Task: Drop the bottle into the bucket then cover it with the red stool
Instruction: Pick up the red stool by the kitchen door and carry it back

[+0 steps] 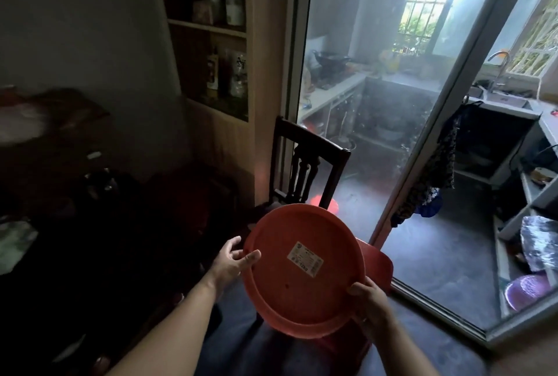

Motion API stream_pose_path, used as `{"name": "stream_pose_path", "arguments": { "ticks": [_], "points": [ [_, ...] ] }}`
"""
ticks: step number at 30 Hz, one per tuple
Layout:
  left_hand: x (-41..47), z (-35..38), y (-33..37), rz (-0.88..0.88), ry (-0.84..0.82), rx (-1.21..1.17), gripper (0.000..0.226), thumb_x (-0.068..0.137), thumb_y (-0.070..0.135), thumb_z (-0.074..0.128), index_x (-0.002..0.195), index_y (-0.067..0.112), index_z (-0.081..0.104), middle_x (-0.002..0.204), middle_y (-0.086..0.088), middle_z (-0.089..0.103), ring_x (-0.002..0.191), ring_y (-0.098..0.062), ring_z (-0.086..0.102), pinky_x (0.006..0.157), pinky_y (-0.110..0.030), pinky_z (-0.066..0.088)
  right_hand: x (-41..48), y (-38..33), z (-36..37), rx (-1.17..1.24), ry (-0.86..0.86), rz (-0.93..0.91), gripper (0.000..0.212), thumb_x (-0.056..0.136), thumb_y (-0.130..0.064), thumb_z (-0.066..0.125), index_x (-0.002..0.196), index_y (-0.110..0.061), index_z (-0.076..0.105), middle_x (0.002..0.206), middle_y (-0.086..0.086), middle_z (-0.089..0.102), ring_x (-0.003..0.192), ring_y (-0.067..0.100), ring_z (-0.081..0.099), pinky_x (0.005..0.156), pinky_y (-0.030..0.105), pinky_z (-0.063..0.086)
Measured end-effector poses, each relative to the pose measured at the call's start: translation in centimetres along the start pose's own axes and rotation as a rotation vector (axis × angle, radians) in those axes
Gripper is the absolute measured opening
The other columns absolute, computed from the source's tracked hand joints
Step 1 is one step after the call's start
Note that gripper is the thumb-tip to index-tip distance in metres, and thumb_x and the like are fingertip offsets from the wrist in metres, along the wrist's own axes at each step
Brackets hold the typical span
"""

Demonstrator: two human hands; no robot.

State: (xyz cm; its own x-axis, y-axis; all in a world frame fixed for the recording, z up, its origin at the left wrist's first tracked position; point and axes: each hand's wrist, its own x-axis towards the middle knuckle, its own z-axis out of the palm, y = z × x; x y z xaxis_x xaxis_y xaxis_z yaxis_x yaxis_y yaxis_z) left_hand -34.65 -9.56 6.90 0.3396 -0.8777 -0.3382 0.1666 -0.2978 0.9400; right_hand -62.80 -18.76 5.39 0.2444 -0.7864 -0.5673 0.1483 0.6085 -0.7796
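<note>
I hold a red plastic stool (pixel 305 270) up in front of me with both hands. Its round seat faces me and carries a white label in the middle. The legs (pixel 377 264) stick out behind it, to the right and below. My left hand (pixel 232 261) grips the seat's left rim, thumb on the face. My right hand (pixel 368 294) grips the lower right rim. I see no bottle and no bucket; the stool hides the floor straight below it.
A dark wooden chair (pixel 308 164) stands just beyond the stool, against a glass sliding door (pixel 362 104). Something red (pixel 327 203) glows on the floor behind the chair. A wooden shelf unit (pixel 211 43) is at upper left, dark furniture (pixel 60 149) at left, kitchen racks (pixel 519 224) at right.
</note>
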Motion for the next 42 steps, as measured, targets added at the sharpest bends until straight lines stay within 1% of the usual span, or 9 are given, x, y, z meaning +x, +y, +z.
{"name": "stream_pose_path", "arguments": {
  "ticks": [4, 8, 15, 21, 25, 30, 33, 37, 42],
  "points": [
    [-2.2, -0.5, -0.6, 0.016, 0.081, -0.04, 0.15, 0.022, 0.066, 0.087, 0.148, 0.015, 0.023, 0.13, -0.012, 0.056, 0.099, -0.013, 0.065, 0.071, -0.022, 0.053, 0.1, 0.0, 0.5, -0.026, -0.049, 0.021, 0.038, 0.078, 0.016, 0.042, 0.108, 0.002, 0.059, 0.068, 0.015, 0.059, 0.054, 0.027, 0.057, 0.047, 0.031, 0.052],
    [-4.5, 0.0, -1.6, -0.005, 0.121, -0.076, 0.144, 0.028, 0.063, 0.088, 0.148, 0.016, 0.024, 0.13, -0.011, 0.057, 0.108, -0.02, 0.062, 0.102, -0.044, 0.045, -0.4, 0.0, 0.4, -0.068, -0.123, 0.017, 0.032, 0.081, 0.015, 0.043, 0.1, -0.003, 0.06, 0.069, 0.014, 0.057, 0.053, 0.025, 0.054, 0.046, 0.028, 0.05],
    [-10.0, -0.5, -4.3, -0.023, 0.266, -0.154, 0.14, 0.03, 0.064, 0.088, 0.147, 0.019, 0.026, 0.136, -0.011, 0.055, 0.11, -0.02, 0.061, 0.08, -0.033, 0.05, -1.4, 1.8, 1.4, -0.171, -0.198, 0.054, 0.027, 0.079, 0.013, 0.045, 0.089, -0.006, 0.059, 0.063, 0.012, 0.058, 0.046, 0.022, 0.054, 0.045, 0.026, 0.049],
    [-15.7, -3.6, -6.4, -0.003, 0.413, -0.207, 0.146, 0.025, 0.067, 0.086, 0.148, 0.016, 0.026, 0.133, -0.014, 0.057, 0.119, -0.028, 0.057, 0.107, -0.049, 0.039, -4.1, 4.6, 4.5, -0.251, -0.257, 0.068, 0.022, 0.074, 0.01, 0.049, 0.084, -0.007, 0.059, 0.058, 0.01, 0.05, 0.045, 0.021, 0.046, 0.05, 0.026, 0.04],
    [-19.2, -6.5, -7.3, 0.027, 0.491, -0.263, 0.148, 0.021, 0.066, 0.087, 0.147, 0.016, 0.026, 0.12, -0.006, 0.062, 0.107, -0.021, 0.061, 0.096, -0.04, 0.043, -5.0, 7.1, 7.3, -0.347, -0.294, 0.068, 0.027, 0.06, 0.0, 0.057, 0.087, -0.002, 0.061, 0.06, 0.012, 0.049, 0.049, 0.022, 0.043, 0.053, 0.029, 0.035],
    [-25.4, -11.0, -9.3, 0.014, 0.603, -0.379, 0.112, 0.046, 0.049, 0.086, 0.14, 0.015, 0.036, 0.109, -0.002, 0.064, 0.096, -0.014, 0.063, 0.077, -0.031, 0.046, -8.3, 12.3, 12.0, -0.401, -0.399, 0.105, 0.025, 0.076, 0.015, 0.045, 0.089, 0.0, 0.06, 0.059, 0.013, 0.052, 0.048, 0.023, 0.047, 0.047, 0.027, 0.04],
    [-29.3, -14.1, -11.1, -0.028, 0.688, -0.404, 0.095, 0.06, 0.036, 0.085, 0.139, 0.015, 0.038, 0.108, -0.003, 0.063, 0.097, -0.018, 0.063, 0.082, -0.034, 0.048, -10.8, 16.1, 14.7, -0.452, -0.454, 0.142, 0.025, 0.076, 0.016, 0.043, 0.084, -0.002, 0.059, 0.054, 0.01, 0.051, 0.043, 0.02, 0.048, 0.04, 0.024, 0.039],
    [-33.8, -17.9, -14.2, -0.049, 0.752, -0.411, 0.128, 0.026, 0.058, 0.091, 0.136, 0.018, 0.039, 0.118, -0.005, 0.064, 0.109, -0.024, 0.064, 0.1, -0.044, 0.047, -13.7, 20.1, 17.3, -0.509, -0.5, 0.175, 0.025, 0.077, 0.017, 0.044, 0.081, -0.002, 0.059, 0.051, 0.007, 0.051, 0.043, 0.018, 0.047, 0.036, 0.024, 0.038],
    [-36.4, -20.0, -16.2, -0.067, 0.752, -0.371, 0.054, 0.066, 0.033, 0.083, 0.109, 0.021, 0.052, 0.115, -0.006, 0.064, 0.11, -0.025, 0.061, 0.085, -0.032, 0.049, -15.5, 23.3, 19.0, -0.558, -0.541, 0.223, 0.029, 0.078, 0.015, 0.046, 0.1, 0.003, 0.062, 0.061, 0.01, 0.057, 0.052, 0.023, 0.052, 0.044, 0.031, 0.045]
  ]
}}
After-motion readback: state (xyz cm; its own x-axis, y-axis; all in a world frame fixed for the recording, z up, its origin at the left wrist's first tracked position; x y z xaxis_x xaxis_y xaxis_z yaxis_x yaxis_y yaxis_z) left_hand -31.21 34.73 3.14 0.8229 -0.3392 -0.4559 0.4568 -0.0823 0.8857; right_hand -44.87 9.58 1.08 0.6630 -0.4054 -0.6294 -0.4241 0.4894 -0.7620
